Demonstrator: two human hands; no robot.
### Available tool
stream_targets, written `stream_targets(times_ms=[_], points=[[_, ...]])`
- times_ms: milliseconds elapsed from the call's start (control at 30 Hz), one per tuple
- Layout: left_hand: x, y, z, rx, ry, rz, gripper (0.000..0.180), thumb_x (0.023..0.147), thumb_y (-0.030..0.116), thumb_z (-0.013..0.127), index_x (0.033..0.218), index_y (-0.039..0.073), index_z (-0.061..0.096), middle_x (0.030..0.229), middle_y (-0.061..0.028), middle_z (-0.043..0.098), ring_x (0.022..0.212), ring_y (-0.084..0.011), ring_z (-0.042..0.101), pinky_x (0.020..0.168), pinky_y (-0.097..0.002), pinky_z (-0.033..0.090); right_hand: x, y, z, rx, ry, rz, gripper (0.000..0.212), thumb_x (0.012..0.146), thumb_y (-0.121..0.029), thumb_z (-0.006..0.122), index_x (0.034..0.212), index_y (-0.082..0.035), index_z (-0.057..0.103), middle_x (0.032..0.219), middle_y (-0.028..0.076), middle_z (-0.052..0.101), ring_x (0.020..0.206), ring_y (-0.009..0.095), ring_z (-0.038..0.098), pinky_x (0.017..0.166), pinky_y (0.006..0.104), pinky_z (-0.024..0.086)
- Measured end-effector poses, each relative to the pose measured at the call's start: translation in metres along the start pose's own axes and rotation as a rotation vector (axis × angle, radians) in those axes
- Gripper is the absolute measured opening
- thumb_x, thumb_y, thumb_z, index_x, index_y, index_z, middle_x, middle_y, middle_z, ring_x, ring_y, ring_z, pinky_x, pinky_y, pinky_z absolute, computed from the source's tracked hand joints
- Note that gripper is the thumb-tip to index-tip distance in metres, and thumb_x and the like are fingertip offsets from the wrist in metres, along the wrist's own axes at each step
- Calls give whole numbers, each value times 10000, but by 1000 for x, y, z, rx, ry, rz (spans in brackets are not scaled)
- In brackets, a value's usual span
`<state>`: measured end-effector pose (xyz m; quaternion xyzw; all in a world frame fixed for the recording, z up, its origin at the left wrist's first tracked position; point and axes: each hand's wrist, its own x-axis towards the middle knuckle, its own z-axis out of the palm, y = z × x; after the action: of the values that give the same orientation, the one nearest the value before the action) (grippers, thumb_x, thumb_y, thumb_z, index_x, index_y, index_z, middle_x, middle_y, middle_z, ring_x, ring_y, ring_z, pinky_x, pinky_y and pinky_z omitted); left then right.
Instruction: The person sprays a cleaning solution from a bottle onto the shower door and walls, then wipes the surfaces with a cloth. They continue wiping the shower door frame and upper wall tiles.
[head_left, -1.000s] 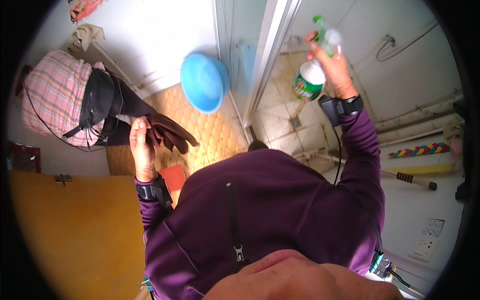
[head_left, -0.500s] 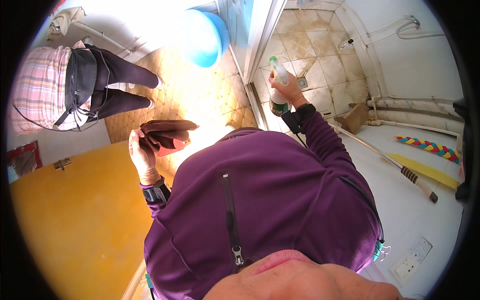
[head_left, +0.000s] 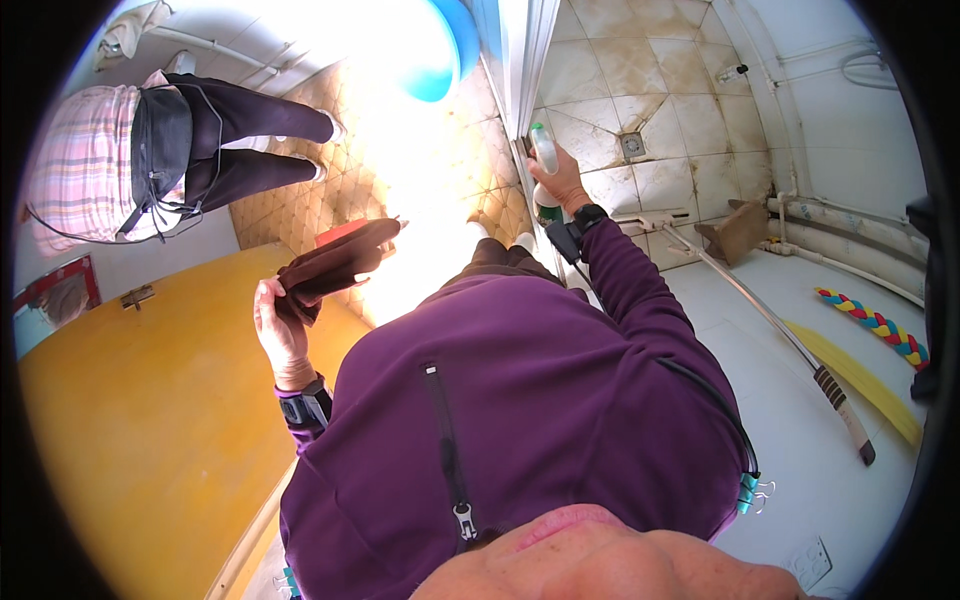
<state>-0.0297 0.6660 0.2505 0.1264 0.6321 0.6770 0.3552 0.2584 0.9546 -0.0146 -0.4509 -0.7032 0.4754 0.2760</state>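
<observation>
A dark brown cloth [head_left: 335, 265] hangs folded from my left hand [head_left: 283, 335], its upper edge pinched between fingers and thumb. Something red [head_left: 338, 232] shows just behind the cloth; I cannot tell whether it is part of it. My right hand [head_left: 564, 182] is wrapped round the neck of a spray bottle [head_left: 544, 150] with a pale, see-through trigger head and a green tip. Below my fingers a green label shows. The bottle is upright, close beside the white door frame [head_left: 520, 65]; whether they touch I cannot tell.
Another person [head_left: 85, 150] in a plaid top and dark trousers stands at the left. A blue basin [head_left: 455, 50] lies beyond the door frame. The yellow door [head_left: 150, 430] fills the lower left. Rightward are a long-handled tool [head_left: 755, 300], a floor drain [head_left: 633, 145] and white pipes [head_left: 850, 230].
My right hand and the spray bottle have come nearer the door frame. The cloth has swung and tilted slightly upward in my left hand. The whole view has shifted, with my feet now showing.
</observation>
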Motion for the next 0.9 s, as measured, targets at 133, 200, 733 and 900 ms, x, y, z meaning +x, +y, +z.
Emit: stream_targets(times_ms=[133, 200, 733, 900], points=[[-2, 2, -1, 74, -44, -51, 292, 932, 357, 429, 776, 109, 425, 843, -88, 540, 638, -232, 552, 515, -321, 448, -1, 27, 5, -145, -155, 179, 434, 685, -336, 685, 987, -39, 589, 907, 194, 625, 884, 352, 594, 767, 376, 478], [-1, 2, 0, 104, -63, -51, 304, 934, 386, 425, 787, 120, 427, 870, -93, 559, 649, -239, 566, 509, -330, 447, -7, 40, 10, -140, -187, 211, 436, 683, -352, 684, 970, -37, 591, 892, 193, 629, 868, 359, 596, 760, 384, 479], [20, 8, 40, 181, -181, -110, 291, 923, 330, 450, 759, 93, 417, 754, -84, 518, 565, -224, 539, 484, -296, 433, -33, 67, 16, -127, -147, 125, 469, 692, -311, 692, 1053, -43, 560, 959, 175, 611, 896, 325, 584, 788, 356, 465], [24, 11, 55, 203, -187, -57, 290, 926, 334, 441, 767, 92, 421, 725, -88, 522, 529, -214, 528, 466, -290, 417, -29, 50, 5, -52, -133, 111, 454, 696, -330, 672, 990, -7, 551, 930, 206, 586, 879, 369, 557, 769, 393, 452]])
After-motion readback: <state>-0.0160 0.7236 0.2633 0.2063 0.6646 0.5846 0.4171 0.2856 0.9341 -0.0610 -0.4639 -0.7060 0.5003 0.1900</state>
